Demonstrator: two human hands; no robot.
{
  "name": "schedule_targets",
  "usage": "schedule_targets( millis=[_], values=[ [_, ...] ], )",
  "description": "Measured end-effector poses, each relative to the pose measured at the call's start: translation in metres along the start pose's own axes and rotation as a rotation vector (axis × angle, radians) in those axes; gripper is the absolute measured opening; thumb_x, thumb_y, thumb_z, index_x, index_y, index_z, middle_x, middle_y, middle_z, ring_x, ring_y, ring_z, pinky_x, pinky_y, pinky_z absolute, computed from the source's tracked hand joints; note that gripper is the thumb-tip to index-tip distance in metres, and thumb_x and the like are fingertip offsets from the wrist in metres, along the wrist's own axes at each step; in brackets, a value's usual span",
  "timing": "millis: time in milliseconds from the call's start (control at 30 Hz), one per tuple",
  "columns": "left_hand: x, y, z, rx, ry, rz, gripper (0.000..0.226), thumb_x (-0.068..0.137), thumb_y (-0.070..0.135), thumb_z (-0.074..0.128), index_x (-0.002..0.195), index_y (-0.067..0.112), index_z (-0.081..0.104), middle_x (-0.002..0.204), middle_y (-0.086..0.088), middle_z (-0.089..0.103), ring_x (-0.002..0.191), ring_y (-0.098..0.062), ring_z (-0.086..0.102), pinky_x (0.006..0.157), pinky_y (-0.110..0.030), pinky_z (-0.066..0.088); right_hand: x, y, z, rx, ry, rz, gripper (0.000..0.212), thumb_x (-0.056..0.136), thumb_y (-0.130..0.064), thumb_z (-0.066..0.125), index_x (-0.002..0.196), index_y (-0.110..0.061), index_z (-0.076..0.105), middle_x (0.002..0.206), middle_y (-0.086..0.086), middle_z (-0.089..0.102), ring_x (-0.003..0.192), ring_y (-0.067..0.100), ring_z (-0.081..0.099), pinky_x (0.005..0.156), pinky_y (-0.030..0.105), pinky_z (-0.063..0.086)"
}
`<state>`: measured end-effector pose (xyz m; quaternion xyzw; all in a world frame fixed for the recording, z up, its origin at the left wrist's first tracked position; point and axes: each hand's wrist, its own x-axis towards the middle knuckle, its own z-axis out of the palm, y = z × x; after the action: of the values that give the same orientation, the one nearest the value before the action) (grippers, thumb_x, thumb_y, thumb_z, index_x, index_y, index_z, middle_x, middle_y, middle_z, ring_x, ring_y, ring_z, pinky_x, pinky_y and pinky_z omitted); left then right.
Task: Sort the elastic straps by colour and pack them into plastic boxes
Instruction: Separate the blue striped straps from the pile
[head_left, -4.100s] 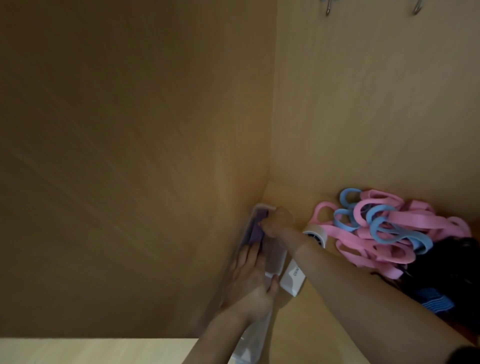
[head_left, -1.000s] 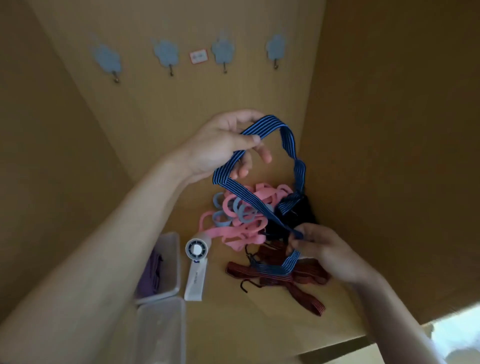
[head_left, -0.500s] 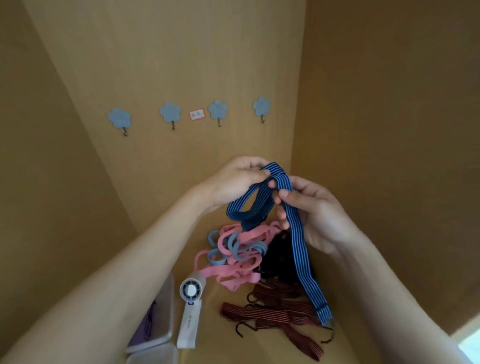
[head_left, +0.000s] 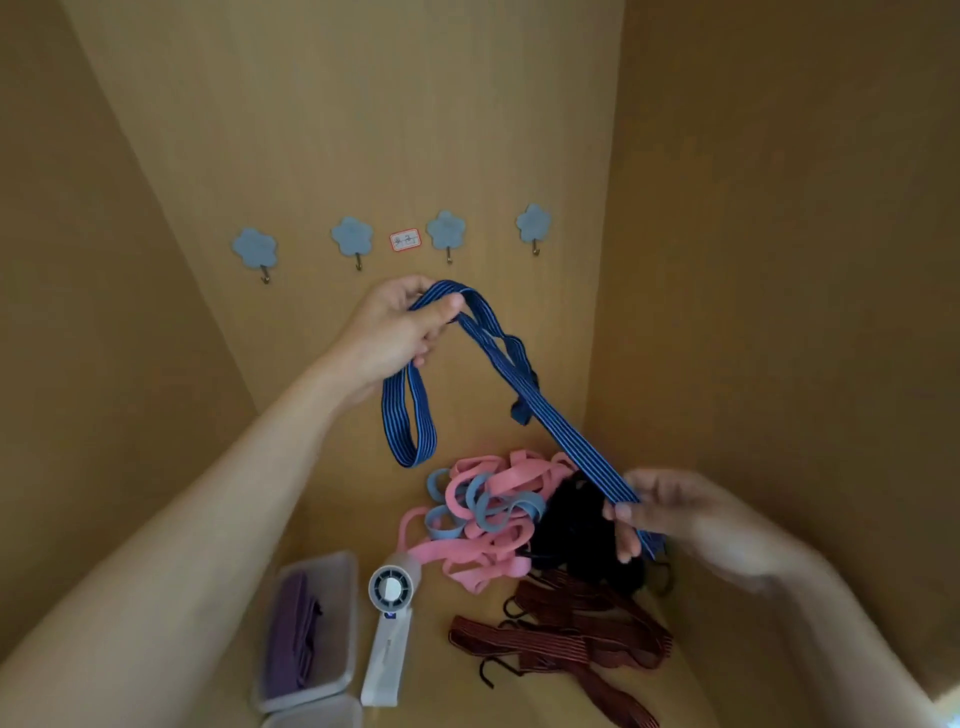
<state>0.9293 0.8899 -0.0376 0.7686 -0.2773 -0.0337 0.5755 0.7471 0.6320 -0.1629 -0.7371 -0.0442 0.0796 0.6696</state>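
- Blue striped strap (head_left: 553, 418) is up in the air above the shelf floor, stretched on a slant between both hands and well apart from any box.
- Left hand (head_left: 389, 332) has it high. The fingers are curled round a fold with the thumb clamped on top, and a loop dangles below the palm.
- Right hand (head_left: 691, 519) pinches the lower run between thumb and fingers, just over the black heap (head_left: 571, 540). The hand is motion-blurred, so the exact grip is hard to read.
- My read: this is the gathering step, with one colour picked out and being folded into a bundle for packing.
- The next move, I'd say, calls for bringing the lower length up to meet the fold, keeping the loops even, then finding a free box for blue.
- Only one plastic box (head_left: 337, 582) shows whole, down left, and it holds purple straps (head_left: 291, 639). A second box (head_left: 317, 719) below it is cut by the frame edge, its contents unreadable.
- Plenty looks left to sort: pink straps (head_left: 498, 480) tangled with light blue loops (head_left: 485, 512), and maroon striped straps (head_left: 571, 631) in front with dark hooks at their ends.
- The black heap could be straps or cloth; it is too dark to tell.
- A dark tab hangs off the blue strap midway. Buckle or hook, I can't say, and the strap's far end vanishes behind the right hand.
- A white handheld fan (head_left: 387, 654) lies between box and pile.
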Motion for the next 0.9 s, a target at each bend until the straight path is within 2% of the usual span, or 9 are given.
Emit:
schedule_targets(
  millis=[133, 200, 300, 433, 500, 600, 700, 800, 900],
  values=[
    [0.006, -0.019, -0.02, 0.002, 0.013, -0.047, 0.014, 0.099, 0.025, 0.064, 0.088, 0.016, 0.062, 0.061, 0.002, 0.047, 0.05, -0.014, 0.041, 0.053, -0.03, 0.038, -0.018, 0.021, 0.002, 0.153, -0.088, 0.028, 0.037, 0.088, -0.039, 0.067, 0.095, -0.003, 0.063, 0.072, 0.016, 0.053, 0.059, 0.027, 0.053, 0.063, 0.035, 0.05],
    [0.007, -0.025, -0.021, 0.007, -0.009, -0.068, 0.017, 0.1, 0.025, 0.061, 0.088, 0.014, 0.062, 0.069, -0.004, 0.058, 0.061, -0.018, 0.055, 0.063, -0.034, 0.046, -0.02, 0.026, 0.01, 0.289, -0.072, 0.037, 0.034, 0.085, -0.035, 0.071, 0.092, -0.003, 0.062, 0.068, 0.013, 0.046, 0.047, 0.017, 0.037, 0.043, 0.024, 0.037],
    [0.009, -0.033, -0.025, -0.058, -0.054, -0.101, 0.02, 0.103, 0.016, 0.053, 0.085, 0.013, 0.062, 0.095, -0.009, 0.074, 0.092, -0.021, 0.068, 0.083, -0.039, 0.048, -0.014, 0.036, 0.017, 0.467, -0.136, 0.164, 0.028, 0.085, -0.022, 0.067, 0.099, 0.001, 0.062, 0.071, 0.011, 0.043, 0.046, 0.01, 0.022, 0.038, 0.021, 0.016],
    [0.005, -0.032, -0.028, -0.235, -0.126, -0.106, 0.019, 0.094, 0.008, 0.053, 0.077, 0.014, 0.049, 0.109, -0.02, 0.073, 0.088, -0.026, 0.068, 0.07, -0.032, 0.047, 0.011, 0.042, 0.034, 0.506, -0.264, 0.27, 0.032, 0.084, -0.014, 0.054, 0.109, 0.003, 0.064, 0.081, 0.006, 0.047, 0.047, 0.007, 0.025, 0.036, 0.019, 0.015],
    [-0.001, -0.03, -0.023, -0.269, -0.172, -0.116, 0.015, 0.085, 0.011, 0.052, 0.074, 0.014, 0.042, 0.108, -0.023, 0.071, 0.076, -0.025, 0.066, 0.059, -0.03, 0.043, 0.029, 0.042, 0.046, 0.534, -0.311, 0.293, 0.042, 0.09, -0.035, 0.059, 0.112, 0.001, 0.064, 0.078, 0.003, 0.046, 0.046, 0.006, 0.024, 0.037, 0.018, 0.013],
    [-0.015, -0.031, -0.008, -0.291, -0.231, -0.102, 0.01, 0.076, 0.012, 0.049, 0.069, 0.011, 0.042, 0.075, -0.018, 0.053, 0.06, -0.024, 0.056, 0.057, -0.035, 0.031, 0.055, 0.041, 0.068, 0.677, -0.371, 0.3, 0.084, 0.091, -0.077, 0.038, 0.119, -0.002, 0.06, 0.08, 0.002, 0.043, 0.047, 0.006, 0.021, 0.037, 0.018, 0.011],
    [-0.033, -0.035, 0.003, -0.328, -0.347, -0.085, 0.01, 0.072, 0.012, 0.049, 0.063, 0.012, 0.043, 0.072, -0.015, 0.045, 0.053, -0.023, 0.043, 0.057, -0.036, 0.028, 0.073, 0.041, 0.08, 0.935, -0.291, 0.247, 0.104, 0.078, -0.093, 0.032, 0.119, -0.002, 0.061, 0.082, 0.003, 0.046, 0.052, 0.008, 0.02, 0.041, 0.02, 0.009],
    [-0.05, -0.043, 0.003, -0.318, -0.553, -0.134, 0.012, 0.066, 0.02, 0.056, 0.063, 0.014, 0.046, 0.068, -0.023, 0.045, 0.051, -0.02, 0.039, 0.057, -0.035, 0.032, 0.082, 0.036, 0.077, 1.131, -0.118, 0.109, 0.095, 0.08, -0.089, 0.039, 0.111, -0.004, 0.066, 0.082, 0.002, 0.046, 0.05, 0.007, 0.025, 0.042, 0.02, 0.01],
    [-0.057, -0.055, 0.001, -0.099, -0.733, -0.23, 0.013, 0.07, 0.019, 0.057, 0.07, 0.008, 0.052, 0.068, -0.019, 0.057, 0.052, -0.016, 0.045, 0.058, -0.029, 0.04, 0.087, 0.023, 0.065, 1.137, 0.106, 0.027, 0.052, 0.093, -0.058, 0.054, 0.094, -0.007, 0.063, 0.081, 0.003, 0.049, 0.043, 0.008, 0.03, 0.038, 0.02, 0.016]
  ],
)
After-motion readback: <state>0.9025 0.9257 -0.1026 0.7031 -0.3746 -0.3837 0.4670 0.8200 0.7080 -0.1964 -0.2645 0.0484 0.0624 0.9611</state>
